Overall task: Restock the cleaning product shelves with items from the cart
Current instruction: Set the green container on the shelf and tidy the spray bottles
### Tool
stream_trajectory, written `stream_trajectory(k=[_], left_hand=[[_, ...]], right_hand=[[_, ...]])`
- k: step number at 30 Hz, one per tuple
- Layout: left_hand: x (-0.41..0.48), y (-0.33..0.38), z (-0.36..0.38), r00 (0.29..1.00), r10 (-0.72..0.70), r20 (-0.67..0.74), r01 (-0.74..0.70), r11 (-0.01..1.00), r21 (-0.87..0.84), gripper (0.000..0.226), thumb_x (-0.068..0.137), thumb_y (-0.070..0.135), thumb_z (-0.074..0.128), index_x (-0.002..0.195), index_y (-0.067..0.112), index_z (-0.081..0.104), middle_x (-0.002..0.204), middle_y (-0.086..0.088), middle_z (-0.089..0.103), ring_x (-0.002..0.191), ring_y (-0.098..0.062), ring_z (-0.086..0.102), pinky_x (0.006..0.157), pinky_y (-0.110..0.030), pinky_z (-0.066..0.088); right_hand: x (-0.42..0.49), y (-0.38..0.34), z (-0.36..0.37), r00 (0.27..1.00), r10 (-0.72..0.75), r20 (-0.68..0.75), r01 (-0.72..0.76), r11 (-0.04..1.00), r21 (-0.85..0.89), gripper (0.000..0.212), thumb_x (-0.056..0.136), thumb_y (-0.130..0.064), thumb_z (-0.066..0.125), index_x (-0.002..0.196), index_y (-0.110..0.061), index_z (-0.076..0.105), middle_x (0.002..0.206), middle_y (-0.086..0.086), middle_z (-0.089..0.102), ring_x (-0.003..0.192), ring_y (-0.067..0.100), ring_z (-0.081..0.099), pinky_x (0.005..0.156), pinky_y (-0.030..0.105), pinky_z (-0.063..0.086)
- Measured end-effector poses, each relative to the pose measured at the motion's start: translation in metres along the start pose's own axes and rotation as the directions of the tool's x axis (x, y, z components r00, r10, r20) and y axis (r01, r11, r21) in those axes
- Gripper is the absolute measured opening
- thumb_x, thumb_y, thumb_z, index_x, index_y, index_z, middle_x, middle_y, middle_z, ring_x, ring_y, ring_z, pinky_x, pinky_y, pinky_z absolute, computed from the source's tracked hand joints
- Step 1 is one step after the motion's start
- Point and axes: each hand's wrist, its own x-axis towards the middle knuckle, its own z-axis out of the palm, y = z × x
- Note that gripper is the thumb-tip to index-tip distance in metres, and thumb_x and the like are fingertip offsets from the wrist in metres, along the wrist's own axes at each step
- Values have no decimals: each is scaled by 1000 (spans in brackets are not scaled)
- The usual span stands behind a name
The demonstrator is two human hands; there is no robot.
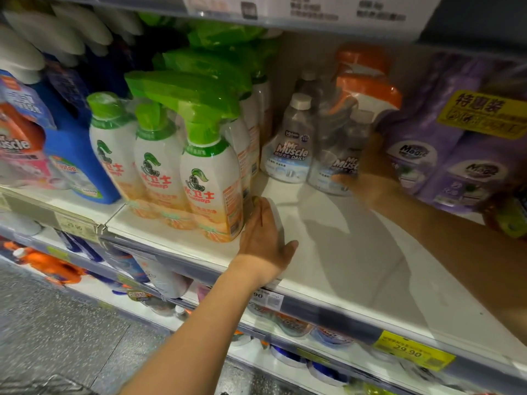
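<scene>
A shrink-wrapped pack of white spray bottles with green triggers (199,166) stands at the left of the white shelf (342,252). My left hand (265,235) lies with straight fingers on the shelf, pressed against that pack's right side. Further back stands a clear Mr Muscle pack (328,149) with an orange trigger and a refill bottle. My right hand (370,175) is blurred by motion and wraps the lower right side of the Mr Muscle pack. The cart is out of view.
Purple Magic packs (445,155) fill the right of the shelf, and a blue bottle (74,155) with other Mr Muscle products stands at the far left. A yellow price tag (413,349) hangs on the shelf edge. Lower shelves hold more bottles. Grey floor lies lower left.
</scene>
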Motion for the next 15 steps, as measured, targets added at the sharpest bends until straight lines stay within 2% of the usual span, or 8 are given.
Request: stream_trajectory(k=[3,6,10,13,15], left_hand=[[-3,2,-2,1000,19,11,-19,1000,2,95,95,40,55,150,2,-12,161,-11,-12,149,-21,-8,113,-20,-7],[-3,1,-1,999,34,-5,-34,999,9,94,95,39,54,150,2,-12,161,-10,-11,149,-21,-5,114,-20,-5],[-5,3,-4,999,48,2,-48,999,18,92,97,38,52,149,1,-14,160,-11,-14,149,-21,-8,113,-20,-7],[-7,6,-7,998,56,21,-57,997,54,90,98,38,49,148,0,-15,160,-13,-15,148,-23,-10,113,-21,-7],[-7,5,-7,997,72,6,-73,995,70,90,98,39,49,149,-1,-13,160,-14,-14,149,-23,-9,115,-22,-5]], right_hand=[[21,-7,1,992,124,-4,-123,990,75,96,84,-30,73,153,-12,7,154,13,28,139,36,31,113,42,27],[30,-9,-1,997,71,-10,-72,996,-47,110,80,-31,76,151,-3,-2,155,20,24,141,39,27,116,47,24],[34,-7,-2,999,31,-16,-33,992,-120,112,80,-39,75,149,5,-2,147,26,34,131,44,40,109,48,35],[39,-9,1,996,86,-33,-85,996,9,107,77,-29,80,149,-3,6,138,24,45,120,44,51,98,53,46],[37,-4,2,992,115,-43,-114,993,9,103,78,-25,79,148,-2,7,139,28,41,121,47,47,98,57,44]])
